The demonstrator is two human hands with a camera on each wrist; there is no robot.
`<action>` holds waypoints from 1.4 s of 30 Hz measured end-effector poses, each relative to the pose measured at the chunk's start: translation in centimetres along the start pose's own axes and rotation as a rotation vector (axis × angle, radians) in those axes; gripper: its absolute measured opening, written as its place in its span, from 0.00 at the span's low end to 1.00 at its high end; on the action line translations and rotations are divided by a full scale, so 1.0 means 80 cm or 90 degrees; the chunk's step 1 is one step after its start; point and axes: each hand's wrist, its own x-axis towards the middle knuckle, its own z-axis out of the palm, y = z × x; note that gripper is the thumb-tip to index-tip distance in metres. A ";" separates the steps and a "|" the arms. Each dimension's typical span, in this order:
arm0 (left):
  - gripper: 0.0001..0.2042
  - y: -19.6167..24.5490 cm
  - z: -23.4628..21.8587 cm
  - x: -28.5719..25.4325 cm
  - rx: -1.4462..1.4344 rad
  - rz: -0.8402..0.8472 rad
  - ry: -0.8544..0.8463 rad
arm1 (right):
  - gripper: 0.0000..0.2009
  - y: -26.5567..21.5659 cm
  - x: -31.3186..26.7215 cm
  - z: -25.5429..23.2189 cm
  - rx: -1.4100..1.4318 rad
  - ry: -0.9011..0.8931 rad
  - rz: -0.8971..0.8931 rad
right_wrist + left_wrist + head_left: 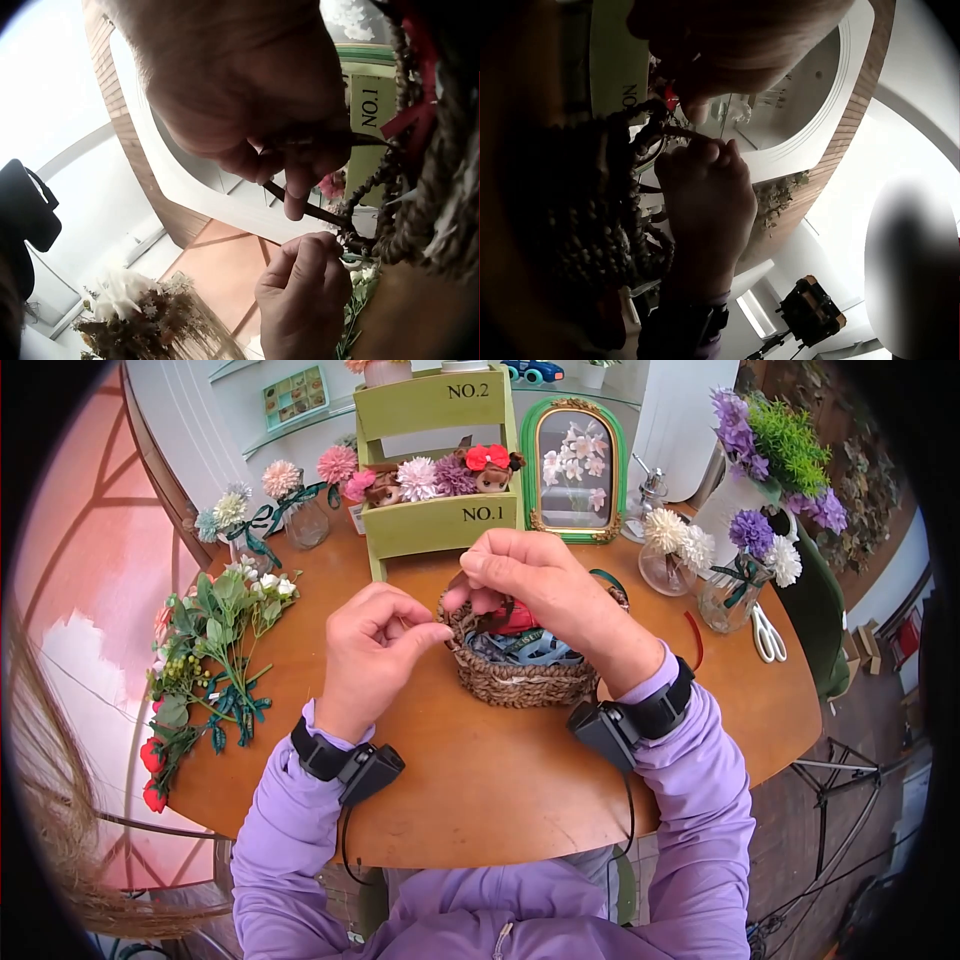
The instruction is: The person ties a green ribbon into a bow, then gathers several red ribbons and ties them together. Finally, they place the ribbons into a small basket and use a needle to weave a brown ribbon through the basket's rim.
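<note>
In the head view both hands meet at the left end of a brown woven basket. My right hand pinches a dark brown ribbon, which runs from its fingers to the basket's rim in the right wrist view. Thumb and forefinger of my left hand pinch together beside the rim, at the ribbon's lower part; what lies between the fingertips is mostly hidden. Inside the basket lie a red piece and blue patterned cloth.
Artificial flowers lie along the table's left side. Behind the basket stand a green two-tier rack with dolls and blooms, and a green-framed picture. Glass vases, white scissors and a red ribbon are to the right.
</note>
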 end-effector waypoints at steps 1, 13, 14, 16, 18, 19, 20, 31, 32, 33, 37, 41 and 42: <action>0.07 0.007 0.002 -0.001 0.035 0.011 0.002 | 0.12 0.002 0.000 0.002 0.000 0.000 0.000; 0.03 -0.017 0.017 -0.008 -0.017 0.027 0.059 | 0.09 -0.001 -0.013 0.032 -0.280 -0.109 -0.183; 0.03 -0.012 0.016 -0.007 -0.016 0.028 0.059 | 0.09 -0.001 -0.013 0.032 -0.286 -0.111 -0.180; 0.07 0.002 0.014 -0.006 -0.262 -0.239 0.024 | 0.09 0.010 -0.007 0.029 -0.190 -0.097 -0.176; 0.08 0.001 0.009 -0.007 -0.299 -0.294 0.005 | 0.09 0.014 -0.003 0.026 -0.093 -0.085 -0.171; 0.09 0.000 0.006 -0.007 -0.336 -0.349 -0.014 | 0.10 0.011 -0.003 0.025 -0.114 -0.026 -0.188; 0.09 0.001 0.005 -0.006 -0.336 -0.348 -0.014 | 0.12 0.009 -0.002 0.023 -0.134 0.033 -0.204; 0.10 -0.023 0.009 0.000 -0.580 -0.506 -0.006 | 0.08 0.054 0.006 -0.001 -0.340 0.027 0.033; 0.10 -0.028 0.010 0.002 -0.581 -0.493 0.007 | 0.10 0.060 0.007 -0.001 -0.331 0.026 0.009; 0.10 -0.031 0.009 0.004 -0.581 -0.493 0.008 | 0.10 0.064 0.007 -0.001 -0.331 0.024 -0.001; 0.09 -0.029 0.006 0.009 -0.614 -0.503 -0.030 | 0.09 0.054 0.006 0.000 -0.284 0.013 0.078; 0.08 -0.037 0.007 0.008 -0.629 -0.520 -0.057 | 0.12 0.049 0.001 0.004 -0.268 0.004 0.070; 0.08 -0.041 0.008 0.008 -0.630 -0.520 -0.055 | 0.13 0.046 0.000 0.006 -0.271 0.002 0.094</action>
